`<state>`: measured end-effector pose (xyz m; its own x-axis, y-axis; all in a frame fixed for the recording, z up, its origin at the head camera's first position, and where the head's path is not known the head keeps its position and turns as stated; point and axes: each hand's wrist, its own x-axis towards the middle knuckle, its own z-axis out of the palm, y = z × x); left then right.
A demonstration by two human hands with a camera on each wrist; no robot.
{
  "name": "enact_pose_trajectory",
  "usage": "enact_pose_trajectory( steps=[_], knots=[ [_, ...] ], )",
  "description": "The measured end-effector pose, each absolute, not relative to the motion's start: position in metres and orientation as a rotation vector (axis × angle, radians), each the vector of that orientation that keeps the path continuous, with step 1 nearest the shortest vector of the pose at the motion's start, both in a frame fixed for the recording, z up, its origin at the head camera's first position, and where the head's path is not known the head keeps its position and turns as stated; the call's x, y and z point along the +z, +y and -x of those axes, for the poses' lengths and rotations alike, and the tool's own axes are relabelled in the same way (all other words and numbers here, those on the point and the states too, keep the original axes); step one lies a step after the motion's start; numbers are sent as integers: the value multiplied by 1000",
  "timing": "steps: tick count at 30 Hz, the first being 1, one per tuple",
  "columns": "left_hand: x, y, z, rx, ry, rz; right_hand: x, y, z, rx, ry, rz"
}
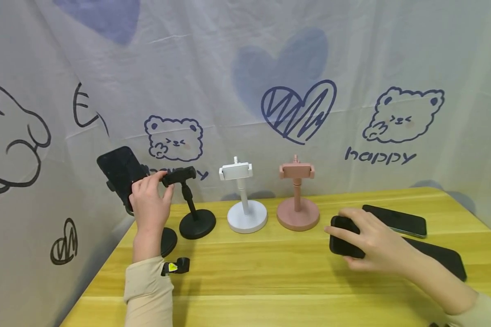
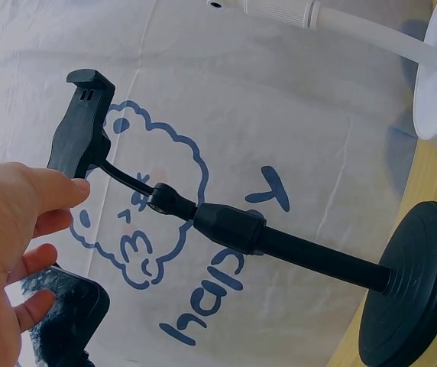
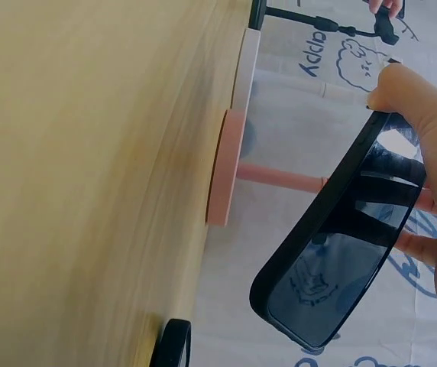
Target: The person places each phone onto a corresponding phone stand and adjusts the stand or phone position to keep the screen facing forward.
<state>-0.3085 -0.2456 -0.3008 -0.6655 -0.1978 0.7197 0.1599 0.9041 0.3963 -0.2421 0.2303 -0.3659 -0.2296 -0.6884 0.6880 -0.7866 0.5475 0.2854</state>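
My left hand [image 1: 150, 200] pinches the left end of the clamp on a black phone stand [image 1: 197, 224]; the left wrist view shows the thumb against that clamp [image 2: 81, 138]. My right hand [image 1: 378, 245] grips a black smartphone [image 1: 343, 243] above the right side of the table. In the right wrist view this phone [image 3: 341, 252] is tilted, its glossy screen showing. Behind my left hand, another black smartphone [image 1: 120, 170] sits tilted in a holder, and a black round base [image 1: 169, 240] is partly hidden by my wrist.
A white phone stand [image 1: 247, 218] and a pink phone stand [image 1: 298, 214] stand upright along the back, their clamps unoccupied. Two more dark phones [image 1: 397, 221] lie at the right, one partly behind my right arm. A printed cloth [image 1: 212, 91] hangs behind the wooden table [image 1: 266, 281].
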Motion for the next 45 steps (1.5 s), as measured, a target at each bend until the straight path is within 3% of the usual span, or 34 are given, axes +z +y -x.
enact_pose_trajectory(
  steps=[45],
  knots=[
    [-303,-247,309,-548,-2207,-13,-369,184,258,137,-2048,-1315]
  ],
)
